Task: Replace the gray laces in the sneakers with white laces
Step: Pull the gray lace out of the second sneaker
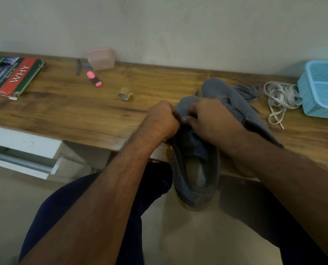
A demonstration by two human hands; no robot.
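- Forearms fill the near view, both reaching up to one gray sneaker (194,169) that hangs off the worktop (63,104) edge, heel toward the camera
- Far left on the worktop lies a book (10,77), then a dark pen (78,67), a pink highlighter (94,79), a pale pink box (101,58) and a small tape roll (124,94), all well apart from the work
- Left hand (162,121) has its fingers curled tight at the sneaker's left side near the eyelets; what it grips is hidden, it looks like the upper or a lace end
- Right hand (207,119) covers the tongue area, fingertips bent down and pinching at the eyelet row; the lace itself can't be made out under it
- Just beyond sits the second sneaker (231,100), eyelets bare, no lace in it
- Right of that, a heap of gray laces (245,91), then the white laces (279,98) in a loose tangle touching the blue basket (319,88)
- My read: this sneaker is being worked at the eyelets, whether unlacing or threading I can't tell
- To do it well: brace the upper firmly with the left, feed the tip straight through each hole, keep the lace flat and both ends even
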